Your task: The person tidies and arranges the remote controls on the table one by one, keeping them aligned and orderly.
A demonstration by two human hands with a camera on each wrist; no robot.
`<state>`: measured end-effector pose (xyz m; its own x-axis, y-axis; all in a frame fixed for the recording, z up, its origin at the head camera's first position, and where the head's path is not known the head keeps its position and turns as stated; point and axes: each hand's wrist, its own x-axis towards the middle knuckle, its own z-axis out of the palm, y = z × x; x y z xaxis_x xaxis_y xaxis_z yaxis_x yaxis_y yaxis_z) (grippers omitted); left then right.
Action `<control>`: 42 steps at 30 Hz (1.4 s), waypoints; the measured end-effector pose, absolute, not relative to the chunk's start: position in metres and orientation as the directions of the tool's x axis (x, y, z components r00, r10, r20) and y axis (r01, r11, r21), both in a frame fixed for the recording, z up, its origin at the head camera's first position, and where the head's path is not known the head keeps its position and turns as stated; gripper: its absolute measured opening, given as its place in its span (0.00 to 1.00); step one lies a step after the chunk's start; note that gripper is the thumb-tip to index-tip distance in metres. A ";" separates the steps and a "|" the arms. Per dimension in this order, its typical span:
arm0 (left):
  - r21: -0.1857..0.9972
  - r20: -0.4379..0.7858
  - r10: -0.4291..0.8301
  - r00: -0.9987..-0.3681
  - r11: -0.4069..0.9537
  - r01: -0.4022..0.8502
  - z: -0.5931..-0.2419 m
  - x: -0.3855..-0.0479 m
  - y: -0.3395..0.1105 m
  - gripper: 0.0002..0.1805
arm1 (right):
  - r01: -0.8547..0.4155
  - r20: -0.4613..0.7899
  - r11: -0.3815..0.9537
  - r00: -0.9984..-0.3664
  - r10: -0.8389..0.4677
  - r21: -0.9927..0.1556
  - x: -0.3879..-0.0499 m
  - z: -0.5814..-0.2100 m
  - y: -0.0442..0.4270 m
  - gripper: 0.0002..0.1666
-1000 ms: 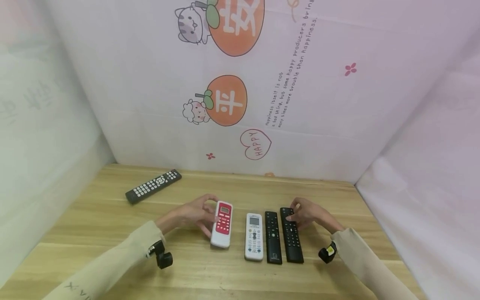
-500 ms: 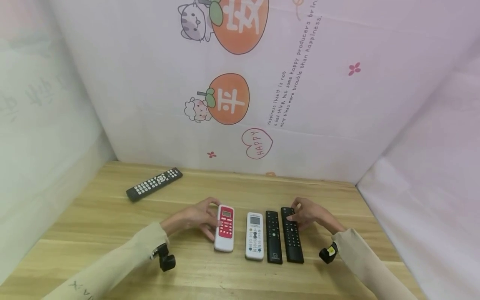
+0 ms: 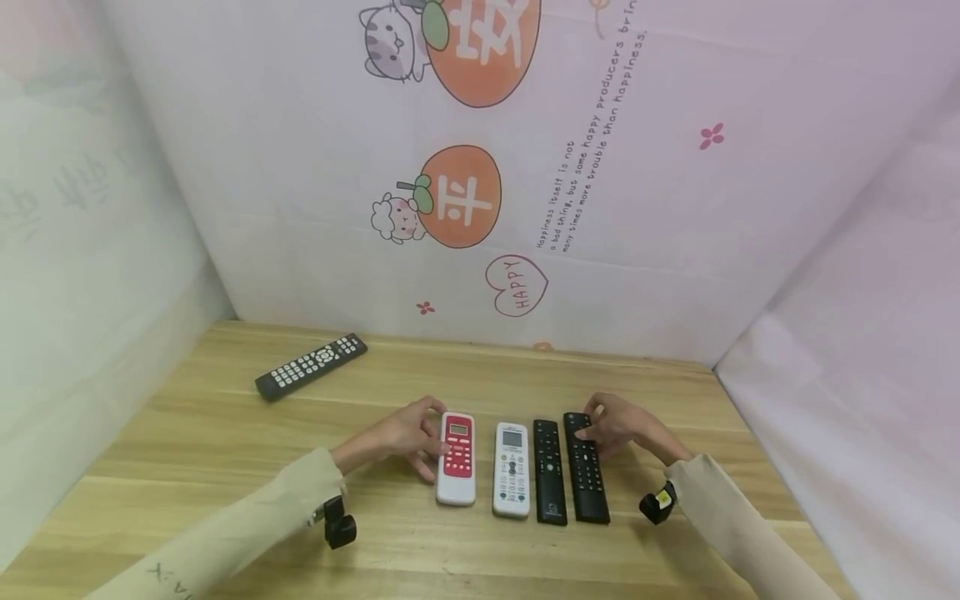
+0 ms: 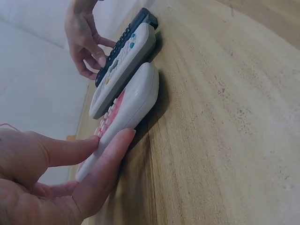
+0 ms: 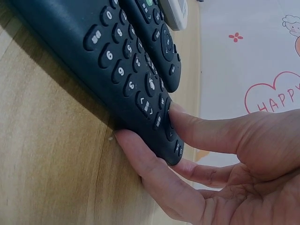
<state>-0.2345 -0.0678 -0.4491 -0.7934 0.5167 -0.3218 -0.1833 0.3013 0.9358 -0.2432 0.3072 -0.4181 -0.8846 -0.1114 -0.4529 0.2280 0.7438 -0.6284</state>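
Observation:
In the head view, my left hand (image 3: 407,435) grips a white remote control with a red button panel (image 3: 456,467) by its left side and upper end, thumb on the buttons. A white remote with a grey screen (image 3: 512,492) lies to its right, a gap between them. Beyond it are two black remotes side by side, the inner one (image 3: 551,492) and the outer one (image 3: 588,483). My right hand (image 3: 617,423) holds the outer black remote near its upper end; in the right wrist view the thumb (image 5: 206,131) lies on its face and a finger along its edge.
Another black remote with white buttons (image 3: 311,367) lies slanted at the back left of the wooden table (image 3: 390,550). A printed white cloth (image 3: 600,300) hangs behind the table's back edge, with pale cloth walls at both sides.
My left hand has slid the red-and-white remote to the right, nearer the white remote, and it now stands straighter in the row. My right hand keeps its hold on the outer black remote.

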 end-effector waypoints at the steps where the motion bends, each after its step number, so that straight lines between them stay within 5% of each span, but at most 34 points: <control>1: 0.935 -0.321 0.514 -0.796 0.306 -0.179 -0.450 -0.235 -0.067 0.38 | 0.227 -0.454 0.746 -0.884 -0.112 -0.626 -0.243 -0.418 0.307 0.26; 18: 0.928 -0.282 0.505 -0.816 0.360 -0.097 -0.450 -0.234 -0.065 0.36 | 0.221 -0.452 0.747 -0.884 -0.118 -0.627 -0.243 -0.418 0.307 0.24; 33: 0.919 -0.199 0.428 -0.882 0.395 -0.015 -0.438 -0.241 -0.077 0.23 | 0.226 -0.462 0.756 -0.880 -0.113 -0.615 -0.244 -0.415 0.308 0.27; 42: 0.904 -0.089 0.442 -0.893 0.411 0.114 -0.433 -0.252 -0.086 0.21 | 0.231 -0.465 0.751 -0.878 -0.114 -0.619 -0.245 -0.417 0.308 0.27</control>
<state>-0.2518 -0.0864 -0.4332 -0.8927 0.4419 -0.0888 0.1137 0.4113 0.9044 -0.2449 0.3081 -0.4170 -0.8778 -0.1140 -0.4652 0.2307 0.7505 -0.6192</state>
